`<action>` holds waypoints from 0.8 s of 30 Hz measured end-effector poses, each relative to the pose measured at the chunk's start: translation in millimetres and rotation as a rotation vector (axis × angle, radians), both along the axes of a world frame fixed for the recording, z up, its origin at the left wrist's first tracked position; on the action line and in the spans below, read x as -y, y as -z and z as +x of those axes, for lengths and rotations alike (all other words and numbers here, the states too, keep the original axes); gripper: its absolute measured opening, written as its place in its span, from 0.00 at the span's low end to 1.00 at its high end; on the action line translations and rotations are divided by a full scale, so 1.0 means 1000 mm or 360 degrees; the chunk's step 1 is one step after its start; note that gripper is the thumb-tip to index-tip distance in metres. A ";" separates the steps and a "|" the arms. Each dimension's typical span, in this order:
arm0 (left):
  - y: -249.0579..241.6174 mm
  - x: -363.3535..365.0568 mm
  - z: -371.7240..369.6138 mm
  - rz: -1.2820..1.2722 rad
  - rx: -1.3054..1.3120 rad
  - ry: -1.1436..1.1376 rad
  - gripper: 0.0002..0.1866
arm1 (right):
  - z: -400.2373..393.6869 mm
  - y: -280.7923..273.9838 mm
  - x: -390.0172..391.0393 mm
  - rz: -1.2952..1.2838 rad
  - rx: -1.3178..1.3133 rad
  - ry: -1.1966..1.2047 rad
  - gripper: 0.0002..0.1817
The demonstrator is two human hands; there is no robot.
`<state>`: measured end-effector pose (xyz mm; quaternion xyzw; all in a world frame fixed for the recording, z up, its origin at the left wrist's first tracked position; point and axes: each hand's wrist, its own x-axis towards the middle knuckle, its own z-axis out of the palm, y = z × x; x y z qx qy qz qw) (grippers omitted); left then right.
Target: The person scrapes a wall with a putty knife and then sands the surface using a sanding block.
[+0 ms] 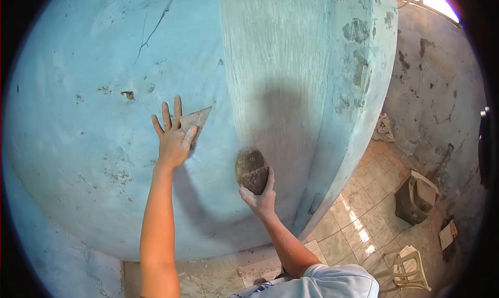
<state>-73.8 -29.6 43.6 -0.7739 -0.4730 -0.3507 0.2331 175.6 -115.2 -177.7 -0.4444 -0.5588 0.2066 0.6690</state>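
Observation:
My left hand (173, 146) is raised against the blue wall (119, 157), three fingers stretched out over its surface. A putty knife (196, 119) with a dusty, flared metal blade is held between the thumb and the side of this hand. Lower and to the right, my right hand (261, 198) grips a dark oval block (251, 169) from below. Pale dust coats part of the block, and its exact kind does not show. Behind it, a paler, streaked band (278, 48) runs down the wall, with my shadow across it.
Cracks and a small hole (127, 95) mark the wall left of the band. Past the wall's right edge lies a tiled floor (349, 233). There stand a dark bin-like container (414, 198) and a plastic chair (408, 269). A crumpled bag (383, 128) lies by the far wall.

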 end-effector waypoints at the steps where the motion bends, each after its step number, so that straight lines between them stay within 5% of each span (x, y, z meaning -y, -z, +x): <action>1: -0.001 0.000 0.000 0.0003 0.0000 0.0006 0.37 | -0.002 -0.014 0.001 0.0003 -0.0025 -0.0013 0.68; 11: -0.001 0.000 0.000 0.0000 -0.0007 0.0012 0.34 | 0.003 -0.166 -0.013 0.0148 0.0050 -0.0035 0.64; 16: -0.004 0.005 -0.001 -0.0081 -0.0004 0.0004 0.33 | 0.006 -0.261 -0.041 0.0604 0.0134 0.0054 0.63; 24: -0.005 0.004 0.000 -0.0117 0.0006 -0.0031 0.41 | 0.025 -0.469 -0.060 0.0856 0.0182 0.0048 0.52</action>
